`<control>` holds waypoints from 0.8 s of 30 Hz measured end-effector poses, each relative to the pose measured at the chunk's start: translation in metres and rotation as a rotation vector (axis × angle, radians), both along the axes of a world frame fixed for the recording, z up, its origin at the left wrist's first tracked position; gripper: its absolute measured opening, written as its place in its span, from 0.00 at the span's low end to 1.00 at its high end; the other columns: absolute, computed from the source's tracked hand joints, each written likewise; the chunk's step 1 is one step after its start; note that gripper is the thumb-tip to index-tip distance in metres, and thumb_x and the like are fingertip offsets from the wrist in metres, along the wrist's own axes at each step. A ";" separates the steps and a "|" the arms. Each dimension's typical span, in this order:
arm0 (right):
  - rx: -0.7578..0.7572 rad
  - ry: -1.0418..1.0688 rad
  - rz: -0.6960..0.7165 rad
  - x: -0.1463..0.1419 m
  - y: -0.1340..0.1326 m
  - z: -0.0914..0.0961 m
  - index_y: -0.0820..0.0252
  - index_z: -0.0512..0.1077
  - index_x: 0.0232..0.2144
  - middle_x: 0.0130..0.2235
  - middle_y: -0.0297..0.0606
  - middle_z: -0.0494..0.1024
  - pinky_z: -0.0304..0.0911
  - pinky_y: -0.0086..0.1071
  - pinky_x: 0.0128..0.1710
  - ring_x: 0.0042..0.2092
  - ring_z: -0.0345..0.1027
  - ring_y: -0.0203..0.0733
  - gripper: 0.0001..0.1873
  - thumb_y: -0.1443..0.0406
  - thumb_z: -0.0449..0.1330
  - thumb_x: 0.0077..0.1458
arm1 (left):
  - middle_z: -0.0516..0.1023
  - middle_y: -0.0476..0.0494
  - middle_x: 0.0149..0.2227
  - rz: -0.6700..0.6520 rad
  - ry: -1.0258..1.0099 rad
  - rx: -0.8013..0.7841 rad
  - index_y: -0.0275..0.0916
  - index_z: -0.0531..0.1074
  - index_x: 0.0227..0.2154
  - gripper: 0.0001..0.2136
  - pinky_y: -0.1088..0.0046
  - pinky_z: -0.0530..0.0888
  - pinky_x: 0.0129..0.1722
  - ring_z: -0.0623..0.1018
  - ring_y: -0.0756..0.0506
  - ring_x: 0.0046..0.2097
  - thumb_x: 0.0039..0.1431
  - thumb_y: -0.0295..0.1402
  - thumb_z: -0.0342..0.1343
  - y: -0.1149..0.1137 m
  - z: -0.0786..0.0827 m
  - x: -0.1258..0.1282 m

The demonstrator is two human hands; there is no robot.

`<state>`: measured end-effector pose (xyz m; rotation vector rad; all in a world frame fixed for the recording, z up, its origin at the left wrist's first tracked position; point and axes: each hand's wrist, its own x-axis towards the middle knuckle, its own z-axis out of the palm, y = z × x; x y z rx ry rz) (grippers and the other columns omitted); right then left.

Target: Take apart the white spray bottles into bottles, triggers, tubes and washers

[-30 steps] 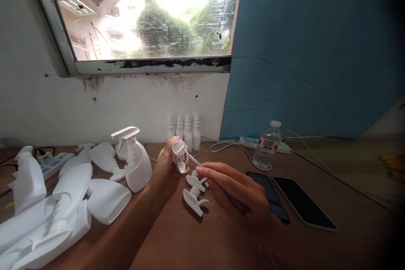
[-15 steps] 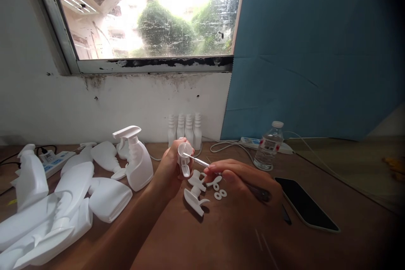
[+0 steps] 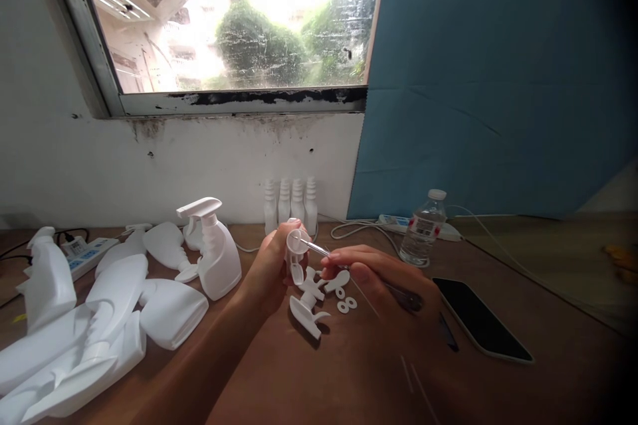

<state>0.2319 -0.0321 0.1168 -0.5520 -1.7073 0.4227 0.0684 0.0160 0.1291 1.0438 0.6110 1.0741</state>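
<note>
My left hand (image 3: pixel 269 269) is closed round a small white spray-head cap (image 3: pixel 296 249), its round opening turned toward me. My right hand (image 3: pixel 383 292) pinches thin metal tweezers (image 3: pixel 319 249) whose tip reaches into the cap's opening. Just below the hands, white trigger parts (image 3: pixel 309 305) lie on the brown table (image 3: pixel 349 372), with small white ring washers (image 3: pixel 346 304) beside them.
White spray bottles (image 3: pixel 100 319) lie piled at the left; one stands upright (image 3: pixel 214 252). Several small white bottles (image 3: pixel 292 202) line the wall. A water bottle (image 3: pixel 421 229), a power strip (image 3: pixel 438 229) with cables and a dark phone (image 3: pixel 478 325) sit at the right.
My right hand has moved slightly right and up, uncovering the ring washers and hiding one of the two phones. The cap in my left hand has shifted a little to the right, tweezers still at it.
</note>
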 end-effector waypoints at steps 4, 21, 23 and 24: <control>0.073 0.038 -0.033 -0.001 0.002 0.001 0.54 0.76 0.45 0.39 0.38 0.79 0.71 0.39 0.40 0.39 0.75 0.42 0.15 0.72 0.53 0.61 | 0.54 0.56 0.21 0.069 0.166 0.070 0.40 0.59 0.28 0.13 0.81 0.50 0.17 0.53 0.55 0.20 0.58 0.44 0.51 0.008 -0.001 -0.003; -0.139 -0.515 -0.641 0.027 0.017 0.022 0.58 0.70 0.16 0.13 0.31 0.66 0.51 0.30 0.21 0.18 0.61 0.35 0.21 0.62 0.50 0.60 | 0.76 0.29 0.46 -0.005 1.689 0.390 0.36 0.71 0.36 0.17 0.65 0.70 0.37 0.77 0.32 0.46 0.56 0.46 0.47 0.066 -0.061 -0.027; -0.139 -0.511 -0.646 0.027 0.016 0.021 0.58 0.70 0.17 0.14 0.31 0.66 0.52 0.30 0.22 0.18 0.61 0.35 0.22 0.62 0.49 0.60 | 0.77 0.29 0.46 -0.045 1.674 0.354 0.35 0.71 0.36 0.17 0.67 0.71 0.34 0.79 0.34 0.41 0.55 0.46 0.49 0.070 -0.069 -0.027; -0.138 -0.506 -0.651 0.027 0.016 0.021 0.58 0.70 0.17 0.14 0.31 0.66 0.52 0.31 0.22 0.18 0.61 0.35 0.22 0.62 0.49 0.60 | 0.77 0.30 0.44 -0.071 1.660 0.331 0.35 0.70 0.36 0.18 0.68 0.71 0.31 0.80 0.37 0.37 0.55 0.46 0.50 0.072 -0.072 -0.027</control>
